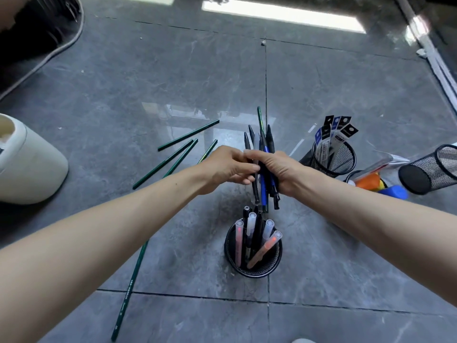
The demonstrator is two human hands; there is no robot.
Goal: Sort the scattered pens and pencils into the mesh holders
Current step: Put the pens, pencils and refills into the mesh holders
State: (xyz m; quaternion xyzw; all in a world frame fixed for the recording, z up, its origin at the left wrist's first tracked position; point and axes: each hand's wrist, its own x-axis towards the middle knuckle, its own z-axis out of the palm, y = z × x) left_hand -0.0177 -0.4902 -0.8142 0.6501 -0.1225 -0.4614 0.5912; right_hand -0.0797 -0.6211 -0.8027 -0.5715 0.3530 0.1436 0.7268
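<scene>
Head view. Mid-lengths of my bundle of pens (264,144) were hidden inside both hands, so I could not count it; one green pencil tip stood among them. My right grip (279,172) was clamped round the bundle and my left grip (227,167) pinched it from the other side, directly above the near holder (252,274).

- Near holder: upright, holding capped pens (268,226).
- Far holder (346,157): upright, holding refill packets (331,129).
- Tipped holder (435,167): on its side, cut off at the frame edge.
- Loose green pencils (188,136): on the floor (346,70), one partly under my left forearm.
</scene>
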